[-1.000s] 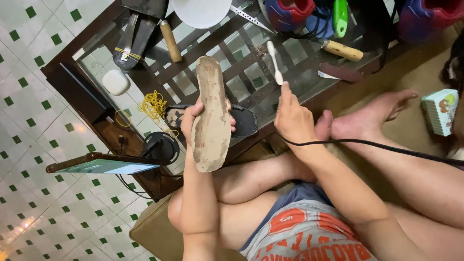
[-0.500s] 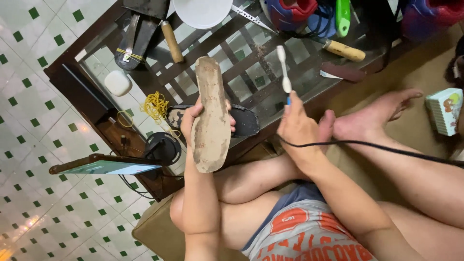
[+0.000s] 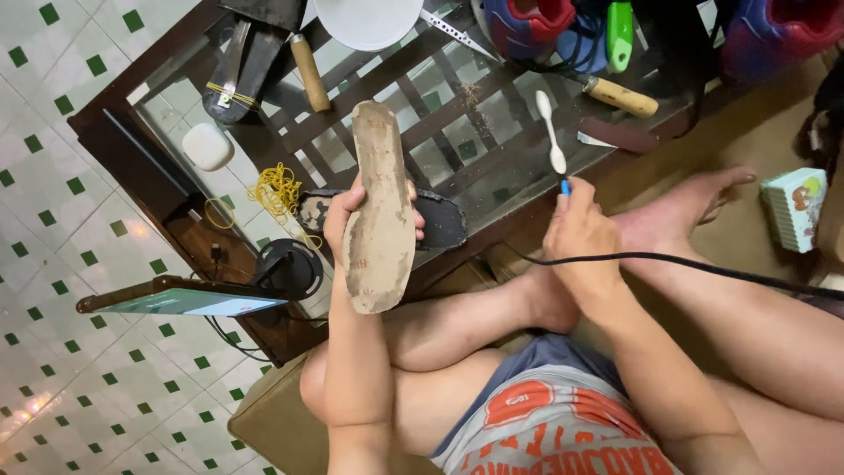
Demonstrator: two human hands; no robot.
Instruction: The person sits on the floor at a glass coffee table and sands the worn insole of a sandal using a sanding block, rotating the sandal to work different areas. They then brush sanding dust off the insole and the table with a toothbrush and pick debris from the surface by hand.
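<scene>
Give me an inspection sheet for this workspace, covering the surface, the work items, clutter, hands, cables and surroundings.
Surface: glass-topped wooden table with a slatted frame beneath the glass.
Job's things: worn tan insole, upright; white toothbrush, bristle end away from the person.
Clutter: black sole, yellow rubber bands, white case, white bowl, wooden-handled tool, blue and red shoe.
Hands: left hand grips the insole; right hand holds the toothbrush.
Cables: black cable runs across the right forearm and leg.
Surroundings: white floor tiles with green squares; phone on a stand; small printed box.
</scene>
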